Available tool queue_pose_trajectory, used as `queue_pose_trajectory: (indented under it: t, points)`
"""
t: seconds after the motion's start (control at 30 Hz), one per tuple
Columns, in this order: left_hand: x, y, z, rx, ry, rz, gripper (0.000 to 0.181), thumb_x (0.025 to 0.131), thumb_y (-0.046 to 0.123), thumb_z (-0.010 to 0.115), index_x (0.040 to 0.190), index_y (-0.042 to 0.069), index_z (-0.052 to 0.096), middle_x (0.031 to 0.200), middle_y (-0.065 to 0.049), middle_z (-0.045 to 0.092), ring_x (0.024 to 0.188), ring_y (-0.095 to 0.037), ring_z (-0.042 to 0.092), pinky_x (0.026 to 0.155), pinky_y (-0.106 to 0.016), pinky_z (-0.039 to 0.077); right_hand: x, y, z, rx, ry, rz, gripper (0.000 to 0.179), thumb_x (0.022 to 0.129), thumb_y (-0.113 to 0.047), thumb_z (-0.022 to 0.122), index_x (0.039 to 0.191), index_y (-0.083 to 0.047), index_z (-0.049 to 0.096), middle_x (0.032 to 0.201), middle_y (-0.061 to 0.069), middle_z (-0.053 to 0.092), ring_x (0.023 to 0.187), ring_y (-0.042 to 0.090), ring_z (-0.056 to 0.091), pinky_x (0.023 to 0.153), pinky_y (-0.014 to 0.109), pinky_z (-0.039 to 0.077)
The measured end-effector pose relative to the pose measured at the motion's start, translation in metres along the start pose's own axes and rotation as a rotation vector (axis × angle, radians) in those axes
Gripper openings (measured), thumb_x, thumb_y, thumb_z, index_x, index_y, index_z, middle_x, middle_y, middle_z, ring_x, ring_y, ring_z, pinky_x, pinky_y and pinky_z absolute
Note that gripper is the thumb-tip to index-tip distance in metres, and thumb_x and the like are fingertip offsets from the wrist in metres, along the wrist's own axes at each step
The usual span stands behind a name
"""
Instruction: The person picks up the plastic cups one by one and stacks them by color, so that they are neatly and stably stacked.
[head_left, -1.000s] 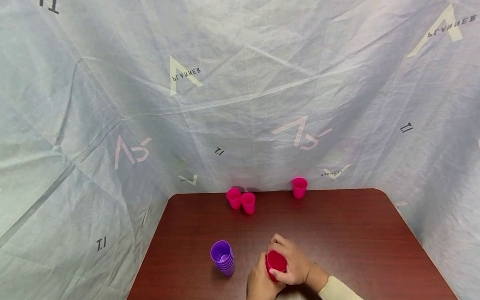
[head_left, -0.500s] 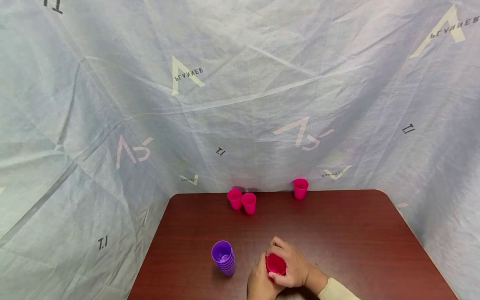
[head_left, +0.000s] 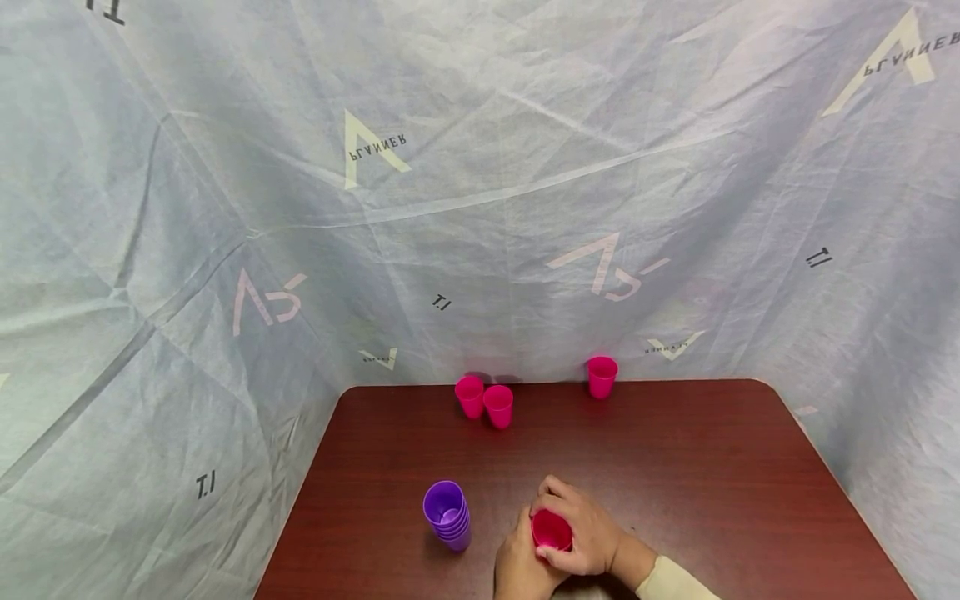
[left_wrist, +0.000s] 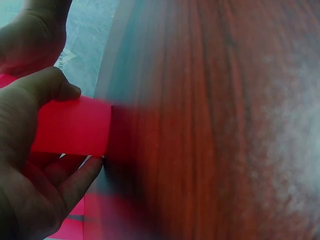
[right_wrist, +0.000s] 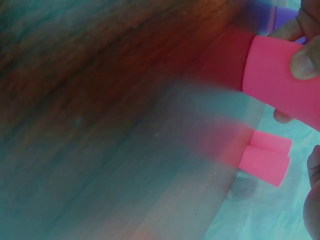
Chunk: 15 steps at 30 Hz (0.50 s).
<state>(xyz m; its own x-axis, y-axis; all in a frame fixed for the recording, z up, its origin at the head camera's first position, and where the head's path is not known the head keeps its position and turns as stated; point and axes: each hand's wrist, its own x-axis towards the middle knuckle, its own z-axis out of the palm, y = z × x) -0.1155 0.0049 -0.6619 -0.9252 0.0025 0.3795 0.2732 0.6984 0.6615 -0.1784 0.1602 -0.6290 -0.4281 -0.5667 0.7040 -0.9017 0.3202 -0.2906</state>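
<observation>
On the reddish-brown table (head_left: 712, 475): nested purple cups (head_left: 450, 532); to their right, a red-pink cup (head_left: 551, 531); at the back, two adjacent pink cups (head_left: 498, 408) and a lone cup (head_left: 602, 379).

A booth-like, screened-off space is shown: a dark reddish-brown, wood-grained table (head_left: 712, 467) with rounded corners is surrounded at its back and sides by creased, pale grey-blue sheeting (head_left: 480, 183) printed with flipped black lettering (head_left: 377, 147); the kind of building cannot be told.

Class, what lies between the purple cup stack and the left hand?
Bare tabletop separates the purple cup stack from the left hand, as the head view shows.
</observation>
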Motion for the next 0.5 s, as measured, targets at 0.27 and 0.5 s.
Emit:
queue_pose_trajectory:
  t: [0.27,0.5]
  points:
    - [0.0011,0.0012,-0.0016,-0.002,-0.034,-0.032,0.073,0.064,0.036,0.094,0.126,0.019,0.06,0.094,0.003,0.076,0.08,-0.014,0.073,0.066,-0.032,0.058,0.0003,0.0005,-0.0003,0.01,-0.003,0.01,0.04,0.077,-0.041,0.08,0.109,-0.02,0.069,0.106,-0.006,0.057,0.09,0.002,0.057,0.082,0.007,0.047]
    - [0.0016,-0.0002,-0.0007,-0.025,-0.055,-0.02,0.078,0.058,0.027,0.094,0.129,0.023,0.062,0.096,0.004,0.078,0.078,-0.011,0.072,0.065,-0.031,0.056,0.0057,0.007,-0.0039,0.063,0.012,0.02,0.035,0.08,-0.035,0.074,0.111,-0.018,0.07,0.108,-0.005,0.06,0.095,0.004,0.059,0.084,0.011,0.048]
